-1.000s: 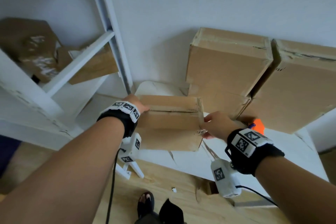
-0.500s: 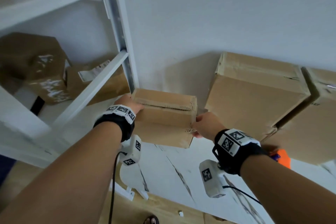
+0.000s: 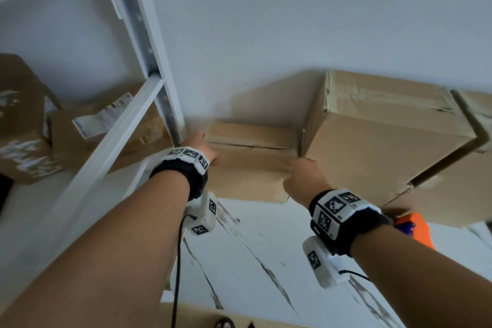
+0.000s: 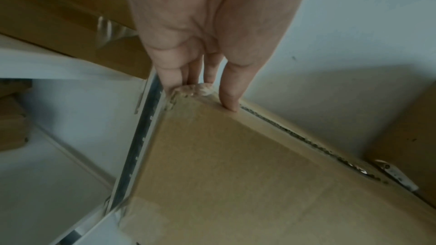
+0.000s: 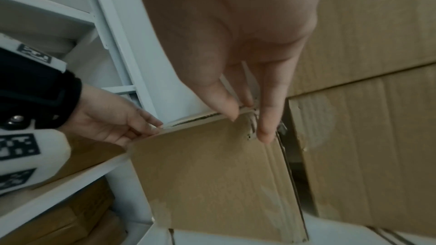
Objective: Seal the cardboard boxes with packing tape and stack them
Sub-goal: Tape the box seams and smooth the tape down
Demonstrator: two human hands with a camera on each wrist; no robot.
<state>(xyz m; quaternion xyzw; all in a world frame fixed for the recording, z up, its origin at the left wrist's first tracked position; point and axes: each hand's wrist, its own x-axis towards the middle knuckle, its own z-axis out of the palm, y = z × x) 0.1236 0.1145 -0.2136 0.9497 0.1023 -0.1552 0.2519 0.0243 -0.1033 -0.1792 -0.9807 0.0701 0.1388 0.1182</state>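
A small brown cardboard box [image 3: 250, 168] sits low against the white wall, between the shelf post [image 3: 149, 61] and a large cardboard box [image 3: 378, 141]. My left hand [image 3: 202, 145] grips its left top corner, thumb on the top edge and fingers [image 4: 174, 79] down the side. My right hand [image 3: 303, 176] pinches the right top corner [image 5: 249, 124] between thumb and fingers. The top seam of the small box [image 4: 235, 174] shows a dark gap. I cannot tell whether its underside touches the table.
A second large box [image 3: 466, 181] leans beside the first. An orange tape dispenser [image 3: 415, 229] lies on the white marbled table [image 3: 253, 247] behind my right wrist. The white shelf unit at left holds more taped boxes [image 3: 106, 130].
Both hands have carried the small box away from me and toward the wall. It now stands in the gap between the shelf post and the large box.
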